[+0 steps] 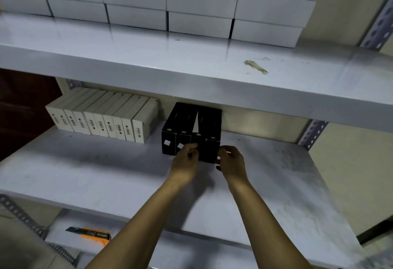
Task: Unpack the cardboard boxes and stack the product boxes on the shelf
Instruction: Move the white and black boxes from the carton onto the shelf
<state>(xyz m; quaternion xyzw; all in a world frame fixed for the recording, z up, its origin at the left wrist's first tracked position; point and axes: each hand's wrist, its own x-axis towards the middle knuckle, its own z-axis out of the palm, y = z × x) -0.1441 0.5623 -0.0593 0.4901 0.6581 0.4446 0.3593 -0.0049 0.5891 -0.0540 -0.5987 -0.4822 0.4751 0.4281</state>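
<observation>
Gripping the rightmost black box (pixel 209 149) between left hand (pixel 186 161) and right hand (pixel 230 160), the person squares it against its row, mid-shelf (pixel 85 173) near the back edge, probably to keep the fronts flush.

Upright boxes (pixel 191 132) right of box row (pixel 102 119)

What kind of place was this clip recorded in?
Probably a stockroom or small warehouse. Slotted-angle metal shelving holds stacked plain white boxes, a row of white product boxes and black product boxes, and a utility knife lies on a lower shelf.
</observation>
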